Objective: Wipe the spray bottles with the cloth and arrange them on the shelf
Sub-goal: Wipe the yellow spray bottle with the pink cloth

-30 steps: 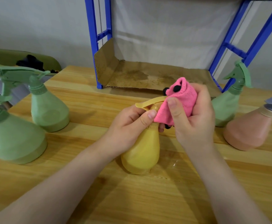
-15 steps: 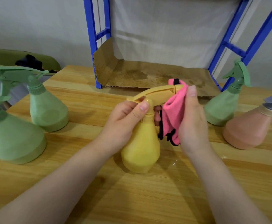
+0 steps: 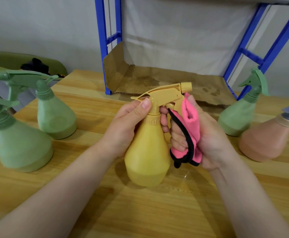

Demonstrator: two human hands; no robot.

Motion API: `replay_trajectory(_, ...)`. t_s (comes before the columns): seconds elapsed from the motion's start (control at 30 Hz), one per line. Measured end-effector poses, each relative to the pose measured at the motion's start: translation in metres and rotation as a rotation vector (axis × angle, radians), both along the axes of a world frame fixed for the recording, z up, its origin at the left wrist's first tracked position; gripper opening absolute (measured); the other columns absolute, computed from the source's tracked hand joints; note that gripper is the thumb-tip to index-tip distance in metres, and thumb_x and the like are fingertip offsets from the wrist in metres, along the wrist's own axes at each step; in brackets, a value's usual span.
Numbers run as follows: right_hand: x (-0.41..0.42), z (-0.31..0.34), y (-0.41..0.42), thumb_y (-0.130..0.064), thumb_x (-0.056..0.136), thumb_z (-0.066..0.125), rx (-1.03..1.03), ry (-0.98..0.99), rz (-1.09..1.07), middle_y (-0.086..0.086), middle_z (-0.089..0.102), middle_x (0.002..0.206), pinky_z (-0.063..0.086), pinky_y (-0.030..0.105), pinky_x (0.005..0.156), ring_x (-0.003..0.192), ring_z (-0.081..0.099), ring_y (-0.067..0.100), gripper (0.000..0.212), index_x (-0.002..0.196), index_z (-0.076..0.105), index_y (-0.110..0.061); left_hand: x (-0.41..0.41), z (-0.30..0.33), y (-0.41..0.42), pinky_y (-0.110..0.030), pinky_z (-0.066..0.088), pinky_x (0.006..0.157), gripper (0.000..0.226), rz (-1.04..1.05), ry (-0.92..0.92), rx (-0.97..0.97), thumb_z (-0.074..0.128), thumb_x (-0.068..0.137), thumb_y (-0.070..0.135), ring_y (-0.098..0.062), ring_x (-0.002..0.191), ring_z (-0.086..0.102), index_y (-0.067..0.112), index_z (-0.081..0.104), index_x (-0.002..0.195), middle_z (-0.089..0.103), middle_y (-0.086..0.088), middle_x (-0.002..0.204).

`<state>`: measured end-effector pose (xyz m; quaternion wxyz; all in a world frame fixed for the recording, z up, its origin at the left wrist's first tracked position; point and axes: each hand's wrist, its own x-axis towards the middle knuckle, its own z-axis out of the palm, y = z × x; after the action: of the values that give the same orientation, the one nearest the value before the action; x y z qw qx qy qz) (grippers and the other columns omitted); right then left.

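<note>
Left hand (image 3: 128, 127) wraps the ribbed neck of a smooth yellow pear-shaped spray bottle (image 3: 147, 160), thumb by the trigger head, base on the grained wooden table (image 3: 157, 212). Just right, the right hand (image 3: 204, 138) is closed on a folded pink fleecy cloth (image 3: 190, 121), black-edged, pressed beside the trigger.

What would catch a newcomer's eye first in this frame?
The yellow spray bottle at centre, gripped at its neck by the left hand, with the right hand pressing a pink cloth against its trigger side. Around it on the wooden table stand three green spray bottles and a peach one at far right. Behind, the blue shelf frame holds only a stained cardboard liner.
</note>
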<state>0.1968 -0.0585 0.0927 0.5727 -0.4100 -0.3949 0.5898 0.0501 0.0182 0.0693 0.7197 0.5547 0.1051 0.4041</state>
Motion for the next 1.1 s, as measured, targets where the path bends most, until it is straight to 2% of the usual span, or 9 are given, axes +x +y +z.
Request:
replay_trajectory(0.1,0.000,-0.002,0.000,-0.066,0.086,0.050,-0.031,-0.168,-0.142,0.003,0.049,0.043,0.037,0.024,0.040,0.031,0.045,0.016,0.062,0.081,0.072,-0.008,-0.001,0.000,0.001,-0.030,0.057,0.067,0.037,0.023,0.020,0.046,0.040,0.096,0.027,-0.019,0.068,0.068,0.009,0.070,0.087,0.069,-0.006,0.074)
replay_trajectory(0.23,-0.006,0.005,-0.004,-0.062,0.086,0.048,-0.051,-0.285,-0.337,-0.001,0.056,0.042,0.042,0.025,0.041,0.035,0.053,0.013,0.054,0.055,0.068,-0.023,0.000,-0.003,0.002,-0.029,0.057,0.067,0.034,0.095,0.049,0.107,0.041,0.096,0.024,-0.018,0.070,0.068,0.006,0.069,0.090,0.070,-0.005,0.075)
replay_trajectory(0.3,-0.008,0.006,-0.004,-0.058,0.091,0.046,-0.029,-0.322,-0.413,-0.001,0.057,0.041,0.039,0.017,0.035,0.034,0.053,0.009,0.050,0.065,0.068,-0.021,0.001,-0.006,0.002,-0.030,0.056,0.068,0.033,0.134,0.065,0.157,0.042,0.097,0.023,-0.018,0.073,0.068,0.005,0.069,0.090,0.071,-0.004,0.076)
replay_trajectory(0.43,-0.009,0.001,-0.001,-0.059,0.082,0.055,-0.001,-0.265,-0.518,0.002,0.055,0.045,0.042,0.023,0.035,0.035,0.051,0.015,0.046,0.084,0.070,-0.016,0.003,-0.009,0.002,-0.033,0.056,0.071,0.036,0.191,0.053,0.263,0.056,0.096,0.039,-0.019,0.078,0.068,0.005,0.068,0.097,0.071,-0.002,0.081)
replay_trajectory(0.6,0.000,-0.005,0.001,-0.042,0.086,0.064,-0.031,0.109,-0.238,0.002,0.046,0.054,0.043,0.025,0.041,0.042,0.044,0.014,0.028,0.088,0.066,-0.015,0.001,-0.006,0.003,-0.032,0.056,0.073,0.035,0.206,-0.004,0.230,0.053,0.089,0.042,-0.018,0.079,0.068,0.014,0.072,0.094,0.072,0.000,0.082)
replay_trajectory(0.7,-0.002,-0.002,0.000,-0.034,0.084,0.063,-0.025,0.206,-0.155,0.005,0.059,0.061,0.051,0.025,0.047,0.049,0.056,0.015,0.026,0.090,0.071,-0.011,0.000,-0.006,0.005,-0.033,0.058,0.073,0.036,0.195,0.022,0.197,0.057,0.088,0.044,-0.019,0.078,0.069,0.011,0.073,0.091,0.072,-0.002,0.082)
replay_trajectory(0.77,-0.002,0.000,-0.001,-0.025,0.089,0.056,0.010,0.230,-0.135,0.006,0.066,0.065,0.054,0.024,0.048,0.052,0.063,0.014,0.024,0.093,0.071,-0.006,0.000,-0.007,0.005,-0.034,0.058,0.074,0.037,0.192,0.050,0.225,0.058,0.090,0.042,-0.019,0.080,0.069,0.008,0.071,0.091,0.073,-0.002,0.084)
replay_trajectory(0.87,0.002,-0.003,0.002,-0.023,0.096,0.053,0.039,0.179,-0.159,0.005,0.058,0.063,0.051,0.023,0.044,0.049,0.055,0.013,0.021,0.105,0.064,-0.007,0.002,-0.006,0.003,-0.036,0.057,0.077,0.043,0.172,0.022,0.252,0.055,0.088,0.042,-0.021,0.082,0.068,0.002,0.066,0.099,0.072,-0.003,0.086)
replay_trajectory(1.1,0.013,-0.009,0.007,-0.023,0.085,0.065,0.034,0.272,-0.131,0.011,0.052,0.073,0.044,0.017,0.045,0.050,0.050,0.012,0.016,0.087,0.071,-0.008,-0.004,0.000,0.010,-0.033,0.051,0.090,0.047,-0.097,0.073,0.302,0.065,0.088,0.035,-0.024,0.104,0.066,0.000,0.060,0.120,0.071,-0.008,0.106)
